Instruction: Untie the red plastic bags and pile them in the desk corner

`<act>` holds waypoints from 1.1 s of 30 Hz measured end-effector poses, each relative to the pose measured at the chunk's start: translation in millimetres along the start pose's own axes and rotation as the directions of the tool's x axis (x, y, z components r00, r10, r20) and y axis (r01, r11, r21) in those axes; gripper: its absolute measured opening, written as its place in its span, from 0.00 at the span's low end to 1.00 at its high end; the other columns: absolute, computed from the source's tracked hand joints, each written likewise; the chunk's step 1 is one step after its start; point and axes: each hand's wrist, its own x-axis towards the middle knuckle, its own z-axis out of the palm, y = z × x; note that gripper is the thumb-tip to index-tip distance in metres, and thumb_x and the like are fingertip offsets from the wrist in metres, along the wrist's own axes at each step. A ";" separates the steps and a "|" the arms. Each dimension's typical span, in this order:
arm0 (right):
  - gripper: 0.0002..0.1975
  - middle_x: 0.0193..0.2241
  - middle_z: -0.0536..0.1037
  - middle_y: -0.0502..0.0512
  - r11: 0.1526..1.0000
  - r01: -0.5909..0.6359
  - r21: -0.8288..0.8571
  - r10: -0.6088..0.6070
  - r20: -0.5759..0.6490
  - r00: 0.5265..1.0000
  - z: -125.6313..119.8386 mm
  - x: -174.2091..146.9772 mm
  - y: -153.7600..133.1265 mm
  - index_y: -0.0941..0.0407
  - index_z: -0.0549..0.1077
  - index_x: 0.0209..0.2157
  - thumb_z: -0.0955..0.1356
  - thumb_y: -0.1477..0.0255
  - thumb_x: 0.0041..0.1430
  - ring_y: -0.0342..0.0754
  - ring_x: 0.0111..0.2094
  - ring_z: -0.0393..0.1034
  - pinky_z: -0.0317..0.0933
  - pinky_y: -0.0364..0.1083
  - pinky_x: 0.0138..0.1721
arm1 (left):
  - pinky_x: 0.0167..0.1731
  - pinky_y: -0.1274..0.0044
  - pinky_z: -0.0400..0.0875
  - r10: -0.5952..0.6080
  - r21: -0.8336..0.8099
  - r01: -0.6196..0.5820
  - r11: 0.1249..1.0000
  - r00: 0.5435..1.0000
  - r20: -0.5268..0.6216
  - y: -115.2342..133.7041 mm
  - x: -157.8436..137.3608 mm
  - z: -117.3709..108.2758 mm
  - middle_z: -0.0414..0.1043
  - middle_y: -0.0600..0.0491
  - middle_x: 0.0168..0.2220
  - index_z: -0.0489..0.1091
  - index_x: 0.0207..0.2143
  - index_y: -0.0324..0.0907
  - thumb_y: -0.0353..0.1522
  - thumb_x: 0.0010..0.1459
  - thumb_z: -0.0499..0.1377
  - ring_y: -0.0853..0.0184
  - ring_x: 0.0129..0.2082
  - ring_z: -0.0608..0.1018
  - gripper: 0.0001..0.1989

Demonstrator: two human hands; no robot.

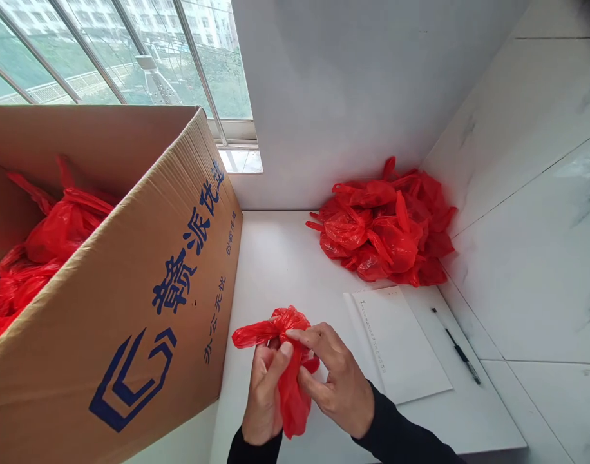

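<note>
Above the white table, both my hands are on one red plastic bag (pixel 295 406), which is bunched and looks knotted or twisted near its top. My left hand (pixel 265 396) grips it from below, the thumb pressed on the gathered part. From the right, my right hand (pixel 336 377) pinches the same bag with bent fingers. A loop of the bag sticks out to the left, and its lower part hangs down between my hands. Parts of the fingertips are hidden behind the plastic.
A large cardboard box (pixel 145 283) with red bags (pixel 63 229) inside stands at the left. At the back of the white table (pixel 270 258) lies a heap of red bags (pixel 386 225). A notebook (pixel 401 348) and a black pen (pixel 462 354) lie to the right, near the tiled wall.
</note>
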 end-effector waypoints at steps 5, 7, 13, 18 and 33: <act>0.18 0.39 0.74 0.54 0.998 -0.053 0.023 0.055 -0.069 0.996 1.0 -0.2 3.8 0.50 0.67 0.51 0.67 0.76 0.59 0.52 0.40 0.69 0.66 0.51 0.43 | 0.43 0.69 0.77 0.011 0.069 -0.009 0.998 1.000 -0.024 1.0 2.6 0.3 0.78 0.47 0.44 0.72 0.47 0.42 0.35 0.54 0.67 0.57 0.41 0.81 0.18; 0.12 0.38 0.75 0.54 0.996 -0.082 0.034 0.084 -0.058 0.995 -0.6 -0.5 4.7 0.51 0.69 0.48 0.66 0.72 0.63 0.51 0.39 0.69 0.65 0.51 0.42 | 0.42 0.69 0.77 0.009 0.053 -0.007 0.999 0.999 -0.045 2.3 5.5 -2.7 0.79 0.46 0.42 0.74 0.44 0.40 0.36 0.55 0.67 0.57 0.40 0.82 0.16; 0.14 0.40 0.76 0.54 0.991 -0.121 0.057 0.122 0.002 0.993 -4.4 -2.3 7.0 0.51 0.67 0.52 0.64 0.70 0.65 0.50 0.38 0.70 0.65 0.49 0.41 | 0.41 0.71 0.78 0.006 0.007 -0.005 1.000 0.993 -0.119 3.5 7.4 -10.5 0.80 0.50 0.37 0.74 0.37 0.41 0.35 0.52 0.69 0.58 0.39 0.82 0.11; 0.17 0.37 0.75 0.52 0.998 -0.053 -0.046 0.055 0.056 0.997 -3.7 -3.4 9.8 0.49 0.69 0.52 0.64 0.77 0.62 0.49 0.37 0.68 0.64 0.48 0.39 | 0.45 0.70 0.76 0.028 0.024 -0.027 0.999 0.998 -0.058 4.0 3.3 -4.2 0.79 0.48 0.41 0.75 0.43 0.42 0.38 0.57 0.65 0.56 0.44 0.80 0.14; 0.14 0.22 0.72 0.46 0.979 -0.158 -0.128 0.158 -0.009 0.987 -5.7 -2.7 7.8 0.52 0.73 0.50 0.62 0.63 0.68 0.43 0.22 0.66 0.58 0.42 0.28 | 0.50 0.70 0.75 0.111 0.161 -0.103 0.982 0.993 -0.042 1.2 0.0 -2.9 0.77 0.47 0.50 0.70 0.56 0.46 0.32 0.55 0.68 0.56 0.53 0.76 0.26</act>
